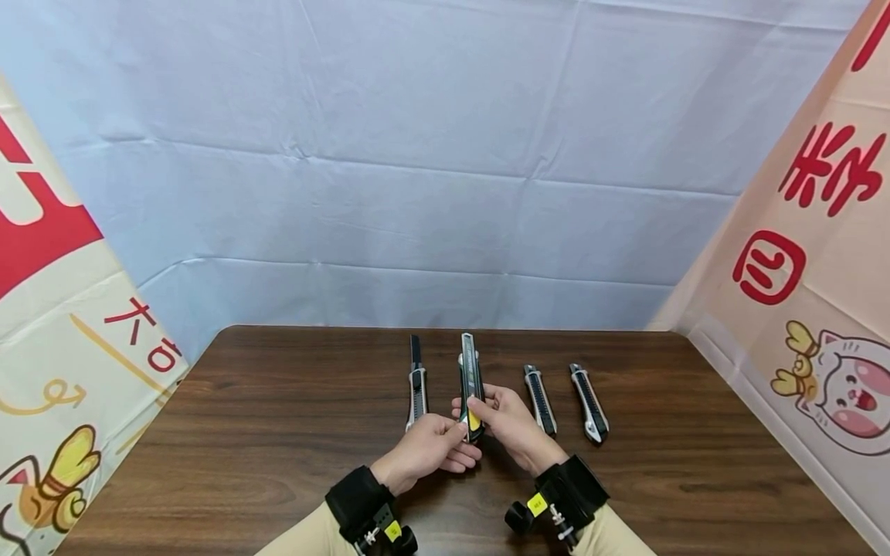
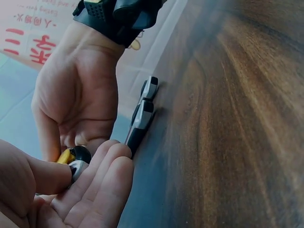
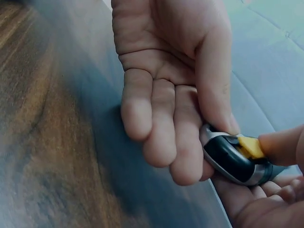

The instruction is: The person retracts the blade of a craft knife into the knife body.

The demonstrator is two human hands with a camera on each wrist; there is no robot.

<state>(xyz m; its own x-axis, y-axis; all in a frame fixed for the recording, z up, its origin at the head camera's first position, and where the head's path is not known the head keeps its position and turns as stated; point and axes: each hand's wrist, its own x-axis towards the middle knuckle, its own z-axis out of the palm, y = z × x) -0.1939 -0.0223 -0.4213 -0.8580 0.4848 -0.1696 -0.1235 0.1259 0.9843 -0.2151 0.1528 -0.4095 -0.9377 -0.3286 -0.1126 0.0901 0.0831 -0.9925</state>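
Both hands hold one utility knife (image 1: 470,371), raised over the table's middle with its long grey end pointing away from me. My left hand (image 1: 429,449) pinches its near end between thumb and index finger, while the other fingers extend below. On the knife's right side, my right hand (image 1: 513,423) grips it, thumb by the yellow part (image 3: 251,147) and fingers curled beneath. The left wrist view shows the knife's rounded butt (image 2: 79,167) between the hands. No blade edge can be made out on it.
Left of the hands lies another utility knife (image 1: 417,390) with a dark strip extending from its far end. Two more utility knives, a nearer one (image 1: 540,398) and a farther one (image 1: 589,401), lie to the right on the brown wooden table (image 1: 278,432). Cloth backdrops (image 1: 417,193) surround it.
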